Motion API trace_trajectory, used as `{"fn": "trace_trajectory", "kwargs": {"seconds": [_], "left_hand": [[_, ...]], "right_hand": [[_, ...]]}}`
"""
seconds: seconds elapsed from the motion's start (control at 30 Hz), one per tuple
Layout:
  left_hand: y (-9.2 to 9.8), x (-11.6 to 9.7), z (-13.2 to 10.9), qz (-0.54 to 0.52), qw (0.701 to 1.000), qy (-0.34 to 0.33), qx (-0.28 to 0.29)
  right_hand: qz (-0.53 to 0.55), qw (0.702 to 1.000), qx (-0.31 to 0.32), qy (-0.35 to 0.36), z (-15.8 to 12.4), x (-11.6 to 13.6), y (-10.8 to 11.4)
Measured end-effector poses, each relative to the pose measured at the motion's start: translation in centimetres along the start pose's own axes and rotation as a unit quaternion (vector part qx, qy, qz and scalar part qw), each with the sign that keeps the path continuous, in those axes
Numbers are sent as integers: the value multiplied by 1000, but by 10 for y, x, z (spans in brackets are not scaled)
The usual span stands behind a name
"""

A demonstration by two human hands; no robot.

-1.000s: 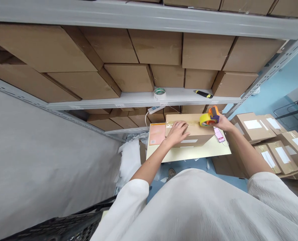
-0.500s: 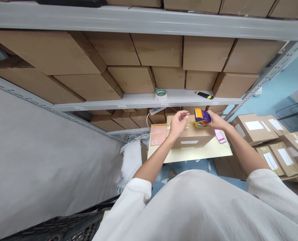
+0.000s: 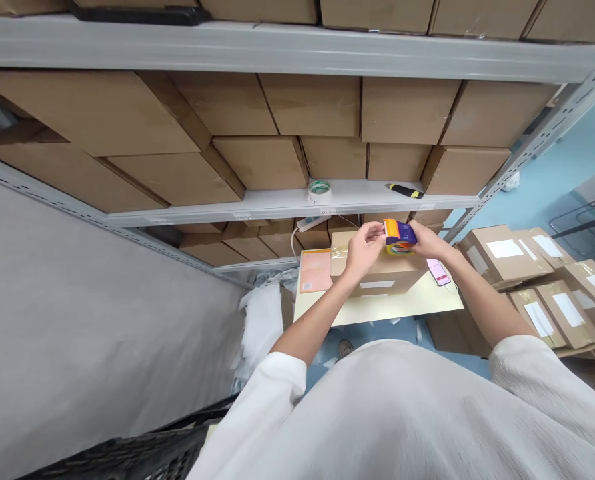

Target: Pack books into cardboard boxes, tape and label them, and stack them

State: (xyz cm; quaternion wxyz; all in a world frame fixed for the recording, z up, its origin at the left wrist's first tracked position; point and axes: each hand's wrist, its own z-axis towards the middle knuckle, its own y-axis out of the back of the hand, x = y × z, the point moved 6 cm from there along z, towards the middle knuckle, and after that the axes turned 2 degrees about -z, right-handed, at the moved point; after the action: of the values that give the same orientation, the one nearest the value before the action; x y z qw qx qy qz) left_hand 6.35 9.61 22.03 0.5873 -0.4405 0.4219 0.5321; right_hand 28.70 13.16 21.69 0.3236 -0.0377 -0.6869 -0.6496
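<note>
My right hand (image 3: 426,241) is wrapped round a purple and orange tape dispenser (image 3: 400,232) with a roll of tape in it. It is held over a brown cardboard box (image 3: 402,283). My left hand (image 3: 365,252) has its fingers bent together at the dispenser's front edge. What those fingertips pinch, if anything, is too small to tell. Shiny clear tape (image 3: 339,251) lies on the left end of the box, and a white label (image 3: 377,285) is on its near side. The box rests on a pale yellow table (image 3: 377,312).
An orange-pink packet (image 3: 315,271) lies left of the box, a lit phone (image 3: 438,272) right of it. A shelf (image 3: 277,200) with stacked cartons holds a tape roll (image 3: 319,191) and a utility knife (image 3: 405,191). Labelled boxes (image 3: 540,319) stand at right; a black crate (image 3: 127,453) is at lower left.
My left hand has moved right and now meets the front of the tape dispenser. The dispenser has shifted slightly left in my right hand. The box has stayed in place.
</note>
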Motion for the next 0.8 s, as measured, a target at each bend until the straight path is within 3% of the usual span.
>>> {"fn": "trace_trajectory", "kwargs": {"seconds": [0.33, 0.6, 0.8], "left_hand": [[5, 4, -1, -51, 997, 26, -45], [8, 29, 1, -101, 977, 158, -105], [9, 32, 0, -101, 964, 206, -136]], "right_hand": [[-16, 1000, 3, 2, -3, 5, 0], [-36, 999, 4, 13, -4, 5, -1], [-43, 999, -5, 16, -4, 7, -2]]}}
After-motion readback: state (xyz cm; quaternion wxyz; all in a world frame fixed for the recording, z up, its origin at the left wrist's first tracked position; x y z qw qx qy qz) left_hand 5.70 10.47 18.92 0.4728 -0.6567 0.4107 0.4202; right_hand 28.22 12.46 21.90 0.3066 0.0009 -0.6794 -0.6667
